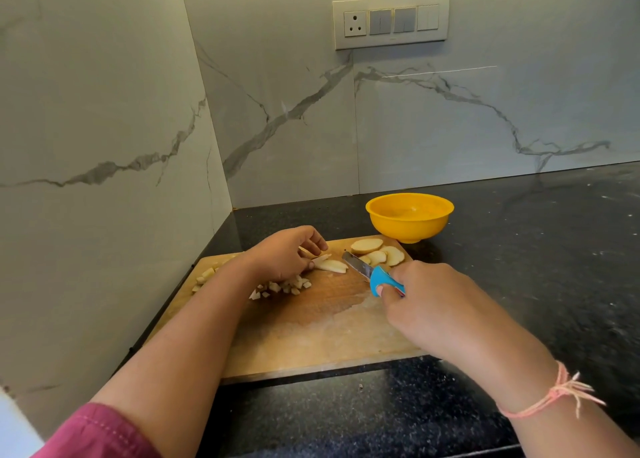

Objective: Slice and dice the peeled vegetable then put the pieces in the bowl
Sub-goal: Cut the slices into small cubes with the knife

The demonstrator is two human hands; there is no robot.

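On board (311,336): dice (280,286) toward left edge, slices (377,253) at far right corner.
Left hand (284,253): fingers curled, pinching slice (330,265).
Right hand (426,298): grips knife (358,267), blade beside that slice.
Bowl (409,215): on worktop (519,250), just behind board.

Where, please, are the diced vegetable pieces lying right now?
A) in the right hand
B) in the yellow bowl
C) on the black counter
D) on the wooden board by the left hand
D: the diced pieces sit on the wooden board beside the left hand; the yellow bowl shows none.
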